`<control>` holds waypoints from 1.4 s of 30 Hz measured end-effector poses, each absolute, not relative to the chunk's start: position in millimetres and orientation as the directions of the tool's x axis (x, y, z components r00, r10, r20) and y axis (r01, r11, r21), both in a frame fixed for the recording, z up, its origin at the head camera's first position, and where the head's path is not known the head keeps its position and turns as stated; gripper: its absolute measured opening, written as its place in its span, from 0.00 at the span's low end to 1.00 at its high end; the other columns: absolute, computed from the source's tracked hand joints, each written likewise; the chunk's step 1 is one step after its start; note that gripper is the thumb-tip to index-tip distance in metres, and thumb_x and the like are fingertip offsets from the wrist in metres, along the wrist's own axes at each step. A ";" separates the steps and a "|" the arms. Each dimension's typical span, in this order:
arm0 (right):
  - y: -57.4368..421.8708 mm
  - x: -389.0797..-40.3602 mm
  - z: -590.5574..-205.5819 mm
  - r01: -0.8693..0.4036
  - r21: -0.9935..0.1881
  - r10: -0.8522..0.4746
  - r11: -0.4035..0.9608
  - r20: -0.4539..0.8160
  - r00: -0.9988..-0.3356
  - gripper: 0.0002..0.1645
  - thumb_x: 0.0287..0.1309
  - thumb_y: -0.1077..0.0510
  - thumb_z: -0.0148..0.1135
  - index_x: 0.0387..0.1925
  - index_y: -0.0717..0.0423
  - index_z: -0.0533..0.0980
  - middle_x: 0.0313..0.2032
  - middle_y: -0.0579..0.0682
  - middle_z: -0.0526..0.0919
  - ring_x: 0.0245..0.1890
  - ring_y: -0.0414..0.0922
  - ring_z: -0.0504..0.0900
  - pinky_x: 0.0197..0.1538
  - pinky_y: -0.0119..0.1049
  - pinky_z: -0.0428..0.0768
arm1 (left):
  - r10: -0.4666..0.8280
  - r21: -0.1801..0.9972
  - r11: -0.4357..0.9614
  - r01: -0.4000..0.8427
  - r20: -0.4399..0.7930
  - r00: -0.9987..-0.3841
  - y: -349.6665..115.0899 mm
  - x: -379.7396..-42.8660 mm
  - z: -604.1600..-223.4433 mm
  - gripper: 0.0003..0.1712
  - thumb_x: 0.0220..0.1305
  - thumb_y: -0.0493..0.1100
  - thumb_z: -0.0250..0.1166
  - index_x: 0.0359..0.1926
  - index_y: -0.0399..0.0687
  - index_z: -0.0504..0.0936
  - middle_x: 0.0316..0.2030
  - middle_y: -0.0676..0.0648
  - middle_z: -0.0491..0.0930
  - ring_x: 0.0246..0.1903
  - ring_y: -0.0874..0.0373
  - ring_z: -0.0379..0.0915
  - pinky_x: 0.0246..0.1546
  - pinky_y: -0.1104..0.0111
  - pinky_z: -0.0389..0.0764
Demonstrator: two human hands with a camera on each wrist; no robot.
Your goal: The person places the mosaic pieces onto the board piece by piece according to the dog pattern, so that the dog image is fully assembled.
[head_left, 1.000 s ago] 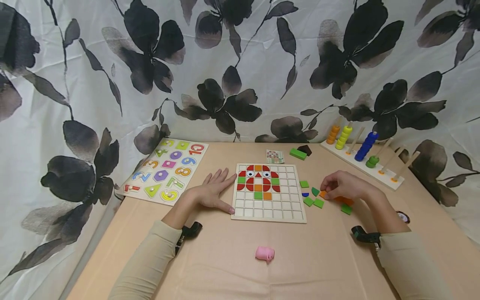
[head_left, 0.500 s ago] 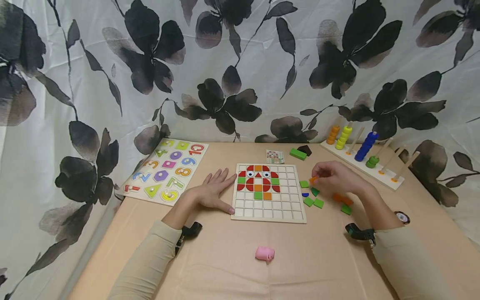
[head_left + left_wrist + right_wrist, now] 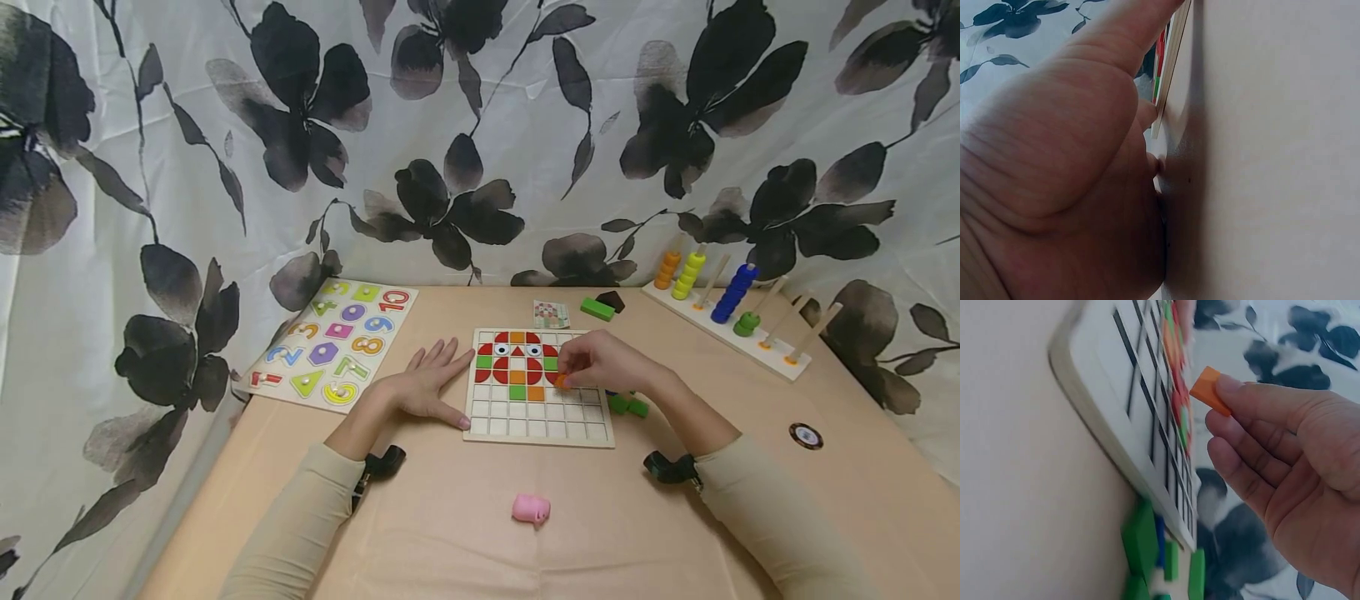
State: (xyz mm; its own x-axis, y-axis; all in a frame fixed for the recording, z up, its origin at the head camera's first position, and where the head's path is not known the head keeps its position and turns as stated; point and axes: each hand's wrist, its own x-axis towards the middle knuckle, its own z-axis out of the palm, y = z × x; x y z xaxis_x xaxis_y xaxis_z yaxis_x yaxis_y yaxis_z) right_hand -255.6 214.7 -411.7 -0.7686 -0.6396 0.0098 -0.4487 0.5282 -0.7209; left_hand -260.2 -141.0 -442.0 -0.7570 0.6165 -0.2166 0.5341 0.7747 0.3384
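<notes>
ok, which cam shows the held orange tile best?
Right wrist: the orange tile shows large in the right grip, its face and an edge in view. Head shows it small and partly covered; left wrist doesn't show it.

On the white board to your left you can read numbers. Up one side go a red 1, a blue 2, an orange 3 and a green 4; the next is too blurry to tell. Up the other go a yellow 6, a green 7, an orange 8, a blue 9 and a red 10.
</notes>
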 end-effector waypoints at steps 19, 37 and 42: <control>194.9 -251.1 -423.4 -0.543 -0.608 -0.674 0.580 0.016 -0.738 0.06 0.52 0.60 0.72 0.34 0.48 0.84 0.31 0.41 0.84 0.30 0.41 0.77 0.34 0.32 0.78 | 0.621 0.336 0.771 0.540 -0.214 -0.754 -140.5 -261.4 -440.8 0.72 0.36 0.83 0.63 0.76 0.61 0.40 0.76 0.42 0.30 0.74 0.45 0.22 0.69 0.46 0.29; 198.7 -247.9 -429.6 -0.553 -0.571 -0.660 0.607 0.025 -0.751 0.09 0.52 0.57 0.72 0.37 0.46 0.85 0.33 0.39 0.84 0.32 0.40 0.77 0.35 0.31 0.78 | 0.622 0.351 0.768 0.536 -0.208 -0.754 -141.1 -261.7 -442.6 0.72 0.36 0.82 0.64 0.76 0.61 0.41 0.76 0.42 0.30 0.74 0.45 0.22 0.69 0.45 0.29; 203.1 -245.5 -427.3 -0.549 -0.592 -0.661 0.590 0.038 -0.750 0.10 0.54 0.58 0.70 0.40 0.47 0.85 0.36 0.41 0.85 0.34 0.41 0.77 0.38 0.32 0.79 | 0.619 0.338 0.773 0.537 -0.214 -0.756 -140.5 -262.3 -443.1 0.72 0.36 0.82 0.63 0.76 0.61 0.40 0.76 0.42 0.30 0.74 0.45 0.22 0.69 0.45 0.29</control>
State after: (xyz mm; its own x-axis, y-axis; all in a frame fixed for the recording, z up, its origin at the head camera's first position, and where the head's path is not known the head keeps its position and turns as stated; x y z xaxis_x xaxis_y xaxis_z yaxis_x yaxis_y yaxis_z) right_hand -245.5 203.1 -427.3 -0.7498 -0.6606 0.0376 -0.5494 0.5898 -0.5919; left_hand -262.3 -140.5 -443.1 -0.7557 0.6191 -0.2138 0.5375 0.7727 0.3377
